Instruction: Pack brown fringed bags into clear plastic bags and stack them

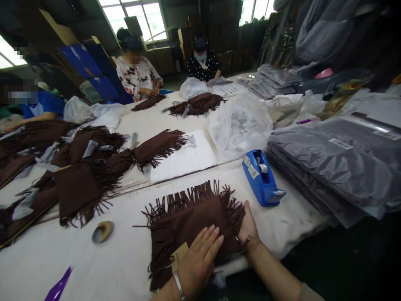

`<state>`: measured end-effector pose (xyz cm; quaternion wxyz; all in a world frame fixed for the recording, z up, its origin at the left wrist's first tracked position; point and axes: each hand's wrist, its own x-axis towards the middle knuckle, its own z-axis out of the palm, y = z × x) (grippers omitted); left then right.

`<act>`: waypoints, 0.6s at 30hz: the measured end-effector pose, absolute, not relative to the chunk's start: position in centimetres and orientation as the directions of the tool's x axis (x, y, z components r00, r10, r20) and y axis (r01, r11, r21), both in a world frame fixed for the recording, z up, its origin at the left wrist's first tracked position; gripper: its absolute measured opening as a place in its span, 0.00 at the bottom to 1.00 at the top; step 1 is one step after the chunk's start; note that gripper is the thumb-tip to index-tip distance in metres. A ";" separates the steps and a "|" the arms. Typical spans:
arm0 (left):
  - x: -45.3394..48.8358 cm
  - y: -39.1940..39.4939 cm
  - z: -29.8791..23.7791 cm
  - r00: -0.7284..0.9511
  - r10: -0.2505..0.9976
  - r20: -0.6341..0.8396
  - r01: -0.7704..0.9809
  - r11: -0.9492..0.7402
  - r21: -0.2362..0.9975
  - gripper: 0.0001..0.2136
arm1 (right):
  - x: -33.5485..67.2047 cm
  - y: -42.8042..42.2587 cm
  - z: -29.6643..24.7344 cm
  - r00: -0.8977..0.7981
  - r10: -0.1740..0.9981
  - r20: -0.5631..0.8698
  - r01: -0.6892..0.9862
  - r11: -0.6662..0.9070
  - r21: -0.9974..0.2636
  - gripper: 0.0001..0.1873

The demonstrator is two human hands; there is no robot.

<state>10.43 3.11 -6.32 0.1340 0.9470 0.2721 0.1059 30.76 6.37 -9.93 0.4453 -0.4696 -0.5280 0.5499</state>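
A dark brown fringed bag lies flat on the near side of the table, its long fringe spread out along the top and both sides. My left hand, with a silver bangle at its wrist, rests on the bag with fingers stretched flat. Beside that hand is a tan paper tag on the bag's lower left. At the bag's right edge, my right hand is cupped round the fringe, its thumb pointing up and the other fingers partly hidden. A small metal ring shows near that hand.
A blue tape dispenser stands right of the bag, before a stack of grey plastic-wrapped packages. More brown fringed bags are heaped left. A tape roll and purple object lie nearby. Co-workers sit across the table.
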 end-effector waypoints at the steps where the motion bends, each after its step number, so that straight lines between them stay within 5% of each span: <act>1: 10.5 3.1 -6.6 0.835 0.536 0.125 0.478 -0.818 0.319 0.33 | 31.0 6.8 -10.2 -0.110 0.993 -0.039 -0.083 -0.048 -0.995 0.40; 4: 10.7 3.1 -7.4 0.848 0.520 0.102 0.450 -0.809 0.378 0.34 | 32.2 7.3 -10.7 0.004 0.995 -0.103 -0.341 -0.095 -0.935 0.44; 8: 11.0 3.2 -6.7 0.858 0.512 0.040 0.422 -0.748 0.512 0.30 | 32.7 7.3 -9.7 -0.025 0.992 -0.126 -0.298 -0.128 -0.946 0.43; 12: 9.4 2.9 -4.2 0.837 0.539 0.095 0.368 -0.682 0.631 0.22 | 30.2 7.1 -7.9 -0.142 0.990 -0.007 0.103 0.007 -0.995 0.33; 14: 7.2 2.6 -3.4 0.708 0.682 0.183 0.424 -0.618 0.662 0.19 | 28.5 6.9 -7.6 -0.307 0.950 0.052 0.434 0.188 -0.881 0.31; 18: 1.2 2.5 -4.1 0.003 0.992 0.124 0.574 -0.103 0.812 0.12 | 26.3 6.4 -7.6 -0.436 0.898 0.062 0.742 0.398 -0.540 0.31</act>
